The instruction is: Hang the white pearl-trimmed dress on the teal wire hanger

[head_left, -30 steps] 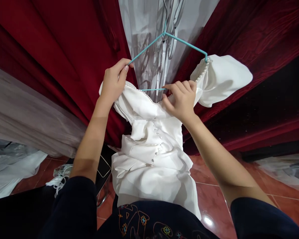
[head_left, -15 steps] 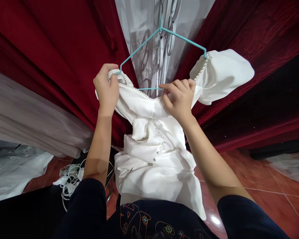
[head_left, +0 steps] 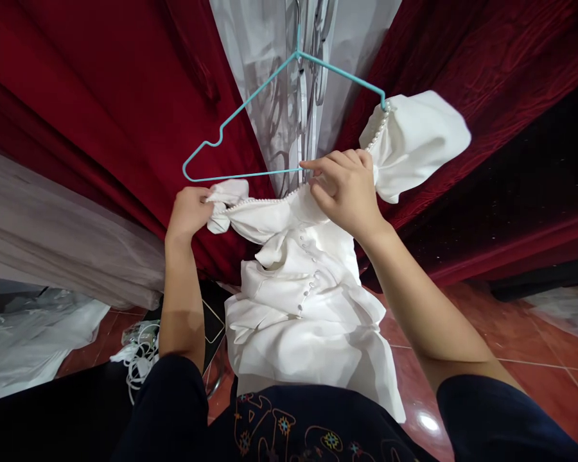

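A white dress (head_left: 313,276) with a pearl-trimmed neckline and small buttons down its middle hangs in front of me. My left hand (head_left: 189,215) is closed on its left sleeve, below and off the hanger. The thin turquoise hanger (head_left: 257,90) has its left end bare, while its right end still goes through the pearl-edged right sleeve (head_left: 424,144). At the neckline, right of centre, my right hand (head_left: 344,192) is closed on the dress; its index finger lies along the hanger's lower bar. Its fingertips are partly hidden by fabric.
Dark red curtains (head_left: 125,96) flank a pale sheer curtain (head_left: 243,70) and white metal scrollwork behind the hanger. White cables (head_left: 142,362) lie on a black surface at lower left. Pale tulle (head_left: 33,333) spreads on the left. Red tiles (head_left: 505,346) cover the floor.
The dress's left sleeve has come off the hanger's left end. My left hand has moved down and slightly left with it. My right hand keeps its hold.
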`<state>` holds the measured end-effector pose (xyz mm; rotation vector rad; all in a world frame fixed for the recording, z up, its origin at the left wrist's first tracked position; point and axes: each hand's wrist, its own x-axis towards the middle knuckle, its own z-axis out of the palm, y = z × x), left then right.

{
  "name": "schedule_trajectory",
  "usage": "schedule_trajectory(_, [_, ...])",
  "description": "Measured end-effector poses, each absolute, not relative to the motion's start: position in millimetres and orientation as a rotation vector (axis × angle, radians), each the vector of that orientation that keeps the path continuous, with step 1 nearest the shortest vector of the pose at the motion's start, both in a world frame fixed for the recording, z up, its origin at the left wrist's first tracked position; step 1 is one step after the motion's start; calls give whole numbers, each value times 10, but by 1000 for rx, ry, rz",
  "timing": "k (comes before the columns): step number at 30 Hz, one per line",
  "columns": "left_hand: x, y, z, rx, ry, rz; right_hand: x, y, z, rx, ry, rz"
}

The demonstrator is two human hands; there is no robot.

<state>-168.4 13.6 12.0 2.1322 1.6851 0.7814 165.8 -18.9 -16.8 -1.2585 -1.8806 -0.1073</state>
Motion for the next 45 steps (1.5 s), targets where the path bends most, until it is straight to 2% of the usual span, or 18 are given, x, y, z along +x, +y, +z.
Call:
schedule_trajectory(3, [-1402,-60,72,2301,1389,794,1615,-199,-167,-1259,-1881,-86])
schedule_trajectory(6, [-1053,-234,127,2471,1105,1091,1639,-188,-166,-1272,-1876,-98])
schedule_trajectory(10, [-733,-200,244,2568,1149,1419,1662,-194,-205,-1269,-1853,-128])
schedule_trajectory(15, [-577,49,84,2600,1265,1223,1570,-279,-319,-1216,-1834,-215])
schedule_trajectory(19, [-555,72,-69,2627,1275,1293,1692,-305,-285,-1071,-1859,-223])
schedule_trajectory(24, [-577,50,-32,2594,1298,1271,2125,-14,-125,-876,-1435,-541])
schedule_trajectory(31, [-653,50,-11,2606,1332,1318,2311,278,21,-1243,-1425,-274])
schedule_trajectory(37, [-720,-6,58,2661,1274,1269,2670,377,222,-1168,-1173,-293])
schedule_trajectory(42, [-678,57,60,2629,1288,1264,2948,459,-167,-1371,-984,-101])
schedule_trajectory(45, [-622,136,31,2599,1280,1267,2833,239,-502,-1406,-1202,47])
